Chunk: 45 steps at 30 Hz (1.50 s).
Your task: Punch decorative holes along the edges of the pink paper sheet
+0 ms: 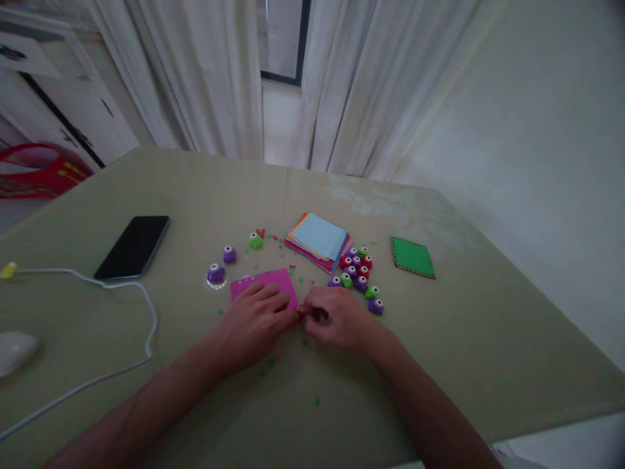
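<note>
A bright pink sheet of paper [266,279] with small holes punched along its edge lies on the table in front of me. My left hand [258,319] rests on it, fingers bent over the sheet and thumb at its right corner, gripping it. Against that same corner, my right hand [339,316] is closed in a pinch, its fingertips meeting the left thumb. Whatever sits between those fingertips is hidden. Just beyond my right hand is a cluster of small purple, green and red one-eyed pieces, including a purple one [375,306]. Small green and red paper bits are scattered around.
Behind the hands lies a stack of coloured paper [317,236]. Green paper [413,256] with a punched edge is at the right. Two purple pieces and a green one [256,240] stand left. Further left are a phone [134,246], a white cable [153,319] and a white object [15,353].
</note>
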Each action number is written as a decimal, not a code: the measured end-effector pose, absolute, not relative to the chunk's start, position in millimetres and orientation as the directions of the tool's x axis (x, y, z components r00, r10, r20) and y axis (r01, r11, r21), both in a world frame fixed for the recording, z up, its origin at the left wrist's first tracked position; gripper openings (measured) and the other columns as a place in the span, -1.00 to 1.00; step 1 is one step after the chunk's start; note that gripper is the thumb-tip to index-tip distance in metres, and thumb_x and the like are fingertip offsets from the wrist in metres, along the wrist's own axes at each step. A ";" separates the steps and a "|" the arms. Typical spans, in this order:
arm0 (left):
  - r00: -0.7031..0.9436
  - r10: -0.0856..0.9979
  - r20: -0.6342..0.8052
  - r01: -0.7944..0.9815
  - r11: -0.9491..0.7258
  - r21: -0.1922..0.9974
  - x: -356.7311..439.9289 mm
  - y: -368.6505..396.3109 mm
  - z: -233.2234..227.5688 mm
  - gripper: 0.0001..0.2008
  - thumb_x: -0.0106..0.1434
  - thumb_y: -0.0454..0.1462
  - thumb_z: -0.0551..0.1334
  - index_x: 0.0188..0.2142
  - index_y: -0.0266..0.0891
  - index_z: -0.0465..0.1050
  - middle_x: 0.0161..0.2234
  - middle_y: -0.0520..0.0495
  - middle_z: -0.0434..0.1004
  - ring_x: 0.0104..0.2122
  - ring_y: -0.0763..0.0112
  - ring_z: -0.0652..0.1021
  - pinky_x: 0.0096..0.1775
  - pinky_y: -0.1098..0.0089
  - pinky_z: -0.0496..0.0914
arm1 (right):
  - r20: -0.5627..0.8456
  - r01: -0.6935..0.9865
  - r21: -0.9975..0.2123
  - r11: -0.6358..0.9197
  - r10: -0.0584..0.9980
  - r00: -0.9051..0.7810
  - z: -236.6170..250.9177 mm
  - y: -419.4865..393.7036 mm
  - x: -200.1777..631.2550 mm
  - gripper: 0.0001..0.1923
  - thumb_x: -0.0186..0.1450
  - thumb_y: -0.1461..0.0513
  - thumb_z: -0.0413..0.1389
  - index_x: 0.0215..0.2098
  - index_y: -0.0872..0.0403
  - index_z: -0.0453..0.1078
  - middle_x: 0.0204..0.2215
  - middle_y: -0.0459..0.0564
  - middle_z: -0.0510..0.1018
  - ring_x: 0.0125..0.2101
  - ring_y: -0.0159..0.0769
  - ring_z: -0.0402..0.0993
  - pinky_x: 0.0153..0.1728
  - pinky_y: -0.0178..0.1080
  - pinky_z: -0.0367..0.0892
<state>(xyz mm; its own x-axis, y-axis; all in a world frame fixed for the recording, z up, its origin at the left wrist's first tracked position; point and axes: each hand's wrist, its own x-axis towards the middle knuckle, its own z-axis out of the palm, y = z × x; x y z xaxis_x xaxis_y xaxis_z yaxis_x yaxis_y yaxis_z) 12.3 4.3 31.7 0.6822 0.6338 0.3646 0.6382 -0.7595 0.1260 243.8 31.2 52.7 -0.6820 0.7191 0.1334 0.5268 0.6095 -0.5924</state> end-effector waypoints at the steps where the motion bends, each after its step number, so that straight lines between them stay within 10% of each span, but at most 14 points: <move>1: 0.684 0.625 0.376 0.633 -0.765 0.121 12.0 4.1 31.1 -0.79 0.31 -0.46 0.36 -0.18 -0.11 0.58 -0.32 0.01 0.57 -0.29 0.16 0.48 -0.23 0.16 0.23 | 0.153 0.506 -0.620 0.600 0.725 -0.672 50.2 31.6 244.2 -0.81 0.16 0.45 0.22 -0.44 0.08 0.35 -0.51 -0.18 0.37 -0.49 -0.40 0.22 -0.40 -0.29 0.05; 10: 0.601 0.574 0.556 0.616 -0.776 0.136 -3.4 8.8 29.5 -0.77 0.49 -0.40 0.11 -0.01 -0.27 0.53 -0.15 -0.16 0.67 -0.18 0.15 0.60 -0.08 0.16 0.40 | 0.208 0.440 -0.617 0.652 0.675 -0.708 49.5 35.7 253.8 -0.69 0.44 0.21 0.27 0.13 0.07 0.48 0.03 0.10 0.57 -0.02 -0.16 0.52 0.01 -0.19 0.40; 18: 0.620 0.720 0.312 0.710 -0.684 0.166 -12.3 22.1 -3.8 -0.51 0.54 -0.26 0.08 0.40 -0.25 0.33 0.43 -0.23 0.36 0.36 0.03 0.42 0.32 -0.06 0.30 | 0.242 0.543 -0.438 0.716 0.676 -0.696 45.1 37.5 251.5 -0.83 0.42 0.17 0.31 -0.06 0.04 0.58 -0.10 0.04 0.63 -0.07 -0.12 0.51 0.04 -0.09 0.34; 45: 0.579 0.769 0.272 0.719 -0.638 0.276 -9.7 21.2 -2.6 -0.49 0.52 -0.27 0.08 0.41 -0.18 0.35 0.44 -0.20 0.34 0.39 0.10 0.40 0.38 -0.08 0.27 | 0.241 0.433 -0.556 0.710 0.636 -0.733 50.2 39.7 255.6 -0.74 0.38 0.26 0.28 0.05 0.05 0.52 -0.04 0.08 0.68 0.02 -0.09 0.55 0.14 -0.05 0.38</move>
<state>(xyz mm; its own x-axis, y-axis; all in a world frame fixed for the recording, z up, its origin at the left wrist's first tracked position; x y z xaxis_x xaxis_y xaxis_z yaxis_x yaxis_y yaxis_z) -9.7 21.2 -2.6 0.5786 0.7690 0.2718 0.7187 -0.6383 0.2758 255.6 39.7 50.2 -0.7331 0.6361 0.2408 0.4332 0.7096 -0.5557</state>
